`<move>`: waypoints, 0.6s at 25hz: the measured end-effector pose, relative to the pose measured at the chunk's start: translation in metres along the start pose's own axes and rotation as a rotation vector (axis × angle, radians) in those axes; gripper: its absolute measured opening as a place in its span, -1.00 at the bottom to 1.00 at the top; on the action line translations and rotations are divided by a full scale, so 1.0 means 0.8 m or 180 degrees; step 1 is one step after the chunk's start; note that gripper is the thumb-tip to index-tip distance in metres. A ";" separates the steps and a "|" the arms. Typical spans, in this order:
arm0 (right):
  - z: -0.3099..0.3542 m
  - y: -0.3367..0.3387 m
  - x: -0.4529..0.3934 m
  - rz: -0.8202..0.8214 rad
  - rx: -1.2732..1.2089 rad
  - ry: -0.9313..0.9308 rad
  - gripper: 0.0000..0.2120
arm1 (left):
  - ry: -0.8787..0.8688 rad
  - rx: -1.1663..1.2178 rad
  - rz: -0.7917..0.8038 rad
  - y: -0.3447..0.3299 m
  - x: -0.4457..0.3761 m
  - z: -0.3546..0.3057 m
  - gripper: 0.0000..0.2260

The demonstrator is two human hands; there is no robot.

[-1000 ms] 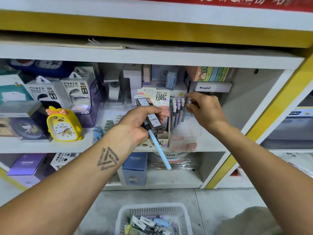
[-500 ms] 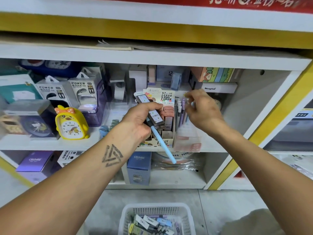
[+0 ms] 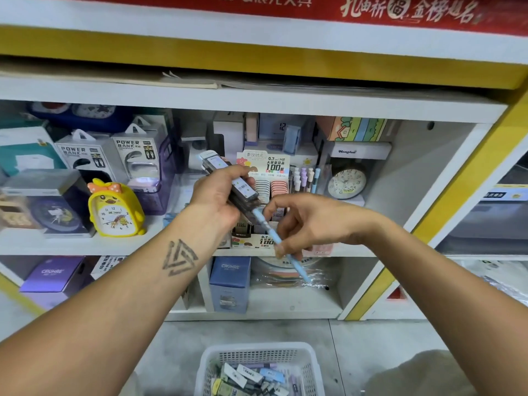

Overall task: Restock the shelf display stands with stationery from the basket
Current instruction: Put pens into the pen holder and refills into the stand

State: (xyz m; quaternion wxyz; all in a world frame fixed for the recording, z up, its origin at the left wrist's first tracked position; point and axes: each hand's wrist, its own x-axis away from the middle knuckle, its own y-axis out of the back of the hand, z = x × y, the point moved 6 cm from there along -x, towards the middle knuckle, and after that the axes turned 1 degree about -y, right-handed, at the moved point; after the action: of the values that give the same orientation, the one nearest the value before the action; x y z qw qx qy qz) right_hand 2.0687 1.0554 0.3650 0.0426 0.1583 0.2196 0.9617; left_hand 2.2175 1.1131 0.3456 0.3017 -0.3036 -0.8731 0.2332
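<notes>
Pinching the light-blue mechanical pencil (image 3: 281, 247) partway down its barrel, the right hand (image 3: 311, 224) is taking it out of the left hand (image 3: 220, 201), which is gripping a stack of dark lead-refill cases (image 3: 231, 184) with the pencil's upper end tucked underneath. The person is working in front of the middle shelf (image 3: 114, 247), and the pencil is slanting down and to the right, its lower end hanging in front of the shelf edge, apart from any stand. Judging by the layout, the step in hand is moving this pencil into the clear pencil holder (image 3: 307, 178) just right of the cardboard lead-refill display stand (image 3: 264, 172), where pastel pencils are already standing upright. To do it well, the right hand should be drawing the pencil out along its own axis so the cases in the left hand are not dragged loose, then turning it upright before lowering it into a free gap among the standing pencils. The left hand should be keeping a firm grip and holding the cases out of the path. Risk: the holder is crowded, so a tilted entry could knock neighbours. The white basket (image 3: 310, 364) on the floor below is holding more cases and pencils, so restocking looks far from finished. The yellow duck alarm clock (image 3: 114, 210) at left is not in the way.
</notes>
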 end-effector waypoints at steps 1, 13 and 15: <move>-0.003 0.010 0.009 0.0008 0.0019 -0.0020 -0.41 | -0.0015 0.0066 0.0005 0.001 -0.001 -0.003 -0.81; -0.033 0.132 0.044 -0.3257 0.1682 0.0128 -0.74 | 0.0580 -0.0404 0.0828 -0.039 0.032 0.044 -0.87; -0.037 0.128 0.038 -0.3222 0.1790 0.0185 -0.74 | 0.0634 -0.0464 0.0873 -0.039 0.033 0.048 -0.85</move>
State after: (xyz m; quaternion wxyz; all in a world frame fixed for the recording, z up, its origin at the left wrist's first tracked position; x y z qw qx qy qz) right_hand 2.0291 0.9556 0.3929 0.4476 0.0123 0.5161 0.7302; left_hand 2.1629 1.1005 0.3471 0.3292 -0.4625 -0.8040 0.1769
